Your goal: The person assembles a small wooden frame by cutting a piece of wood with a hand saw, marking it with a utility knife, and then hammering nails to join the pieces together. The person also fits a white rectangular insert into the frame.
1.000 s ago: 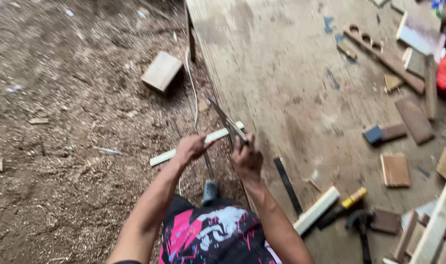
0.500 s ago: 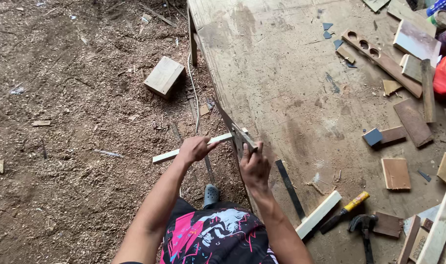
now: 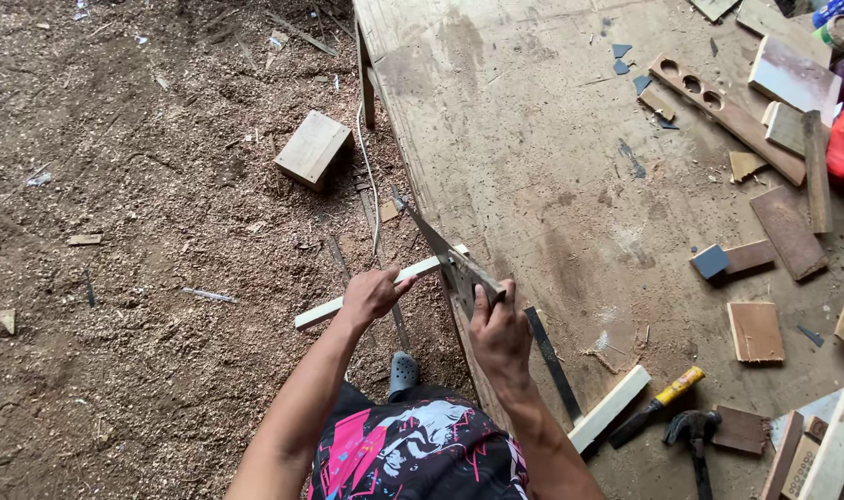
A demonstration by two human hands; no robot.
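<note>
My left hand (image 3: 371, 294) grips a thin pale wooden strip (image 3: 420, 269) that sticks out over the left edge of the workbench (image 3: 533, 139). My right hand (image 3: 499, 326) is closed on the handle of a hand saw (image 3: 440, 248). The saw's blade runs up and left, crossing the strip right at the bench edge. The strip's free end hangs over the sawdust floor.
A wooden block (image 3: 312, 148) lies on the sawdust floor. On the bench lie a dark flat bar (image 3: 553, 363), a pale batten (image 3: 611, 408), a yellow-handled chisel (image 3: 661, 405), a hammer (image 3: 693, 435), a board with round holes (image 3: 724, 116) and several wood offcuts. My shoe (image 3: 403, 372) is below.
The saw has shifted along the strip, its blade now reaching farther up-left. Both hands stay on the strip and the saw. The view has drifted slightly.
</note>
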